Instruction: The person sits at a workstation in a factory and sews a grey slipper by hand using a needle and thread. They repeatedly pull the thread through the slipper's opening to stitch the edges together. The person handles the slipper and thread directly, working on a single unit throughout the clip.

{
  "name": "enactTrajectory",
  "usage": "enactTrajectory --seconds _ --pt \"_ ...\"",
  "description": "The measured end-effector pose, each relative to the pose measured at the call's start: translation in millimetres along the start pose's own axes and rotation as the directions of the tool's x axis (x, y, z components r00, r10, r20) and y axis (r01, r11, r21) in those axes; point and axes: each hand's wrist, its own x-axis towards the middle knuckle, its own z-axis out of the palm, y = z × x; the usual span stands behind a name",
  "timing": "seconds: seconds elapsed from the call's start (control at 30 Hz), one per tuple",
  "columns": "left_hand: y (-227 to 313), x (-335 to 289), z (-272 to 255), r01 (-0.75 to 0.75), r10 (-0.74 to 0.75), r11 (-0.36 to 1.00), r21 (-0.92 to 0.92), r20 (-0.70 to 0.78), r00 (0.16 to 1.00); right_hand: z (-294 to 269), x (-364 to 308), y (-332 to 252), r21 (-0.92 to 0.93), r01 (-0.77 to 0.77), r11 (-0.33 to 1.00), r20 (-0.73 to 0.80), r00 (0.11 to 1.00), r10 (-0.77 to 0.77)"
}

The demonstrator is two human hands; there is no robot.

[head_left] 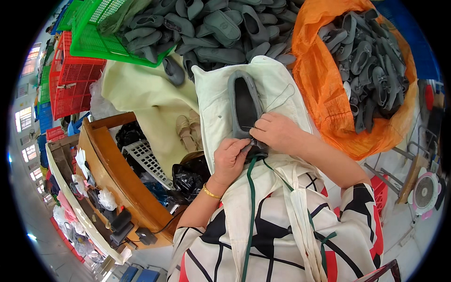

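A grey slip-on shoe (245, 101) lies sole down on a white cloth-covered pad (211, 113) in front of me, its opening facing up. My left hand (229, 160) pinches a small grey piece at the shoe's near end; my fingers partly hide it. From the right, my right hand (277, 131) is closed over the same end, thumb and forefinger together. A thin needle (248, 127) sticks out leftward from those fingertips, over the shoe's opening. Loose thread (284, 97) loops across the pad to the right of the shoe.
Many grey shoes are heaped beyond the pad, beside a green basket (117, 50). An orange sack (314, 84) of grey shoes with bows stands at right. Left are a wooden drawer table (115, 164), red crates (75, 75) and a black plastic bag (188, 177). A fan (425, 190) stands far right.
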Motion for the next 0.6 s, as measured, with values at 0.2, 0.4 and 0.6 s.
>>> enactTrajectory --seconds 0.2,0.4,0.6 --pt "-2.1 0.4 1.0 0.021 -0.021 1.0 0.0 -0.004 1.0 7.4 8.4 7.5 -0.11 -0.01 0.994 -0.158 0.987 -0.008" --pt "-7.1 -0.6 2.0 0.037 -0.037 0.999 0.004 0.029 0.999 17.7 20.7 5.6 -0.069 -0.129 0.989 -0.324 0.941 0.1" --pt "-20.8 9.0 0.6 0.141 -0.12 0.985 -0.103 0.189 0.975 33.9 38.7 3.1 0.157 -0.311 0.937 -0.445 0.825 0.348"
